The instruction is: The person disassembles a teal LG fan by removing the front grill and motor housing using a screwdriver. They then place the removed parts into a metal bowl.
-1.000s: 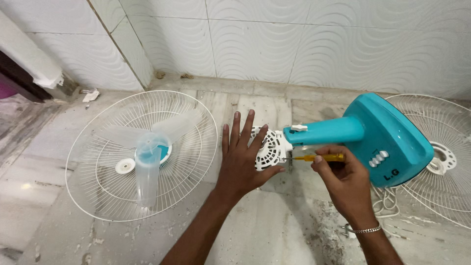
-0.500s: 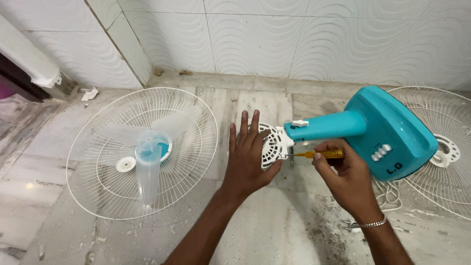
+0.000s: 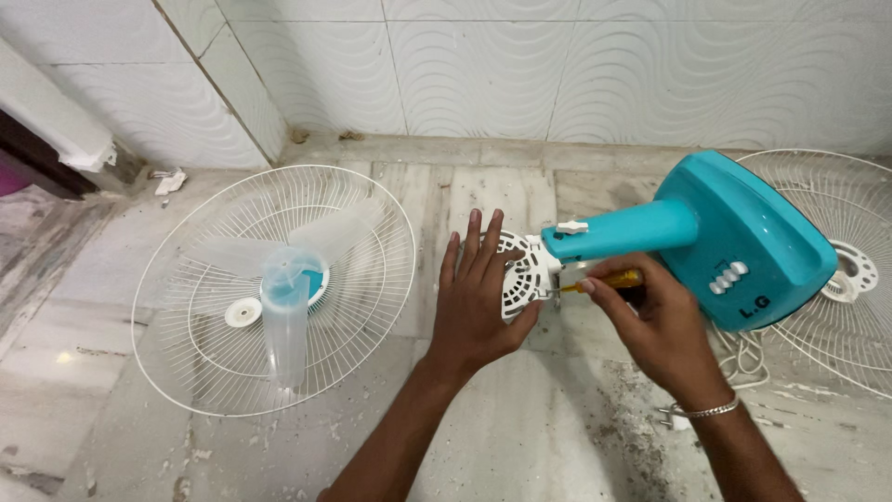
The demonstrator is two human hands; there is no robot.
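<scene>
While the left hand (image 3: 478, 297) lies flat with fingers spread on the white vented plastic motor housing (image 3: 522, 276) at frame centre, the right hand (image 3: 655, 325) pinches a yellow-handled screwdriver (image 3: 609, 282) against it, below the teal fan stand (image 3: 715, 242); a white wire guard (image 3: 274, 288) lies left.

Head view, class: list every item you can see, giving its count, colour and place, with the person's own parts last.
fan body: one, teal, lying on the floor at right
motor housing: one, white, vented, at the fan body's neck end
screwdriver: one, yellow handle, tip at the motor housing
fan guards: two, white wire, one left, one far right
fan blade: one, translucent, on the left guard
power cord: one, white, by the right wrist
left hand: flat on the motor housing
right hand: fingers on the screwdriver
</scene>
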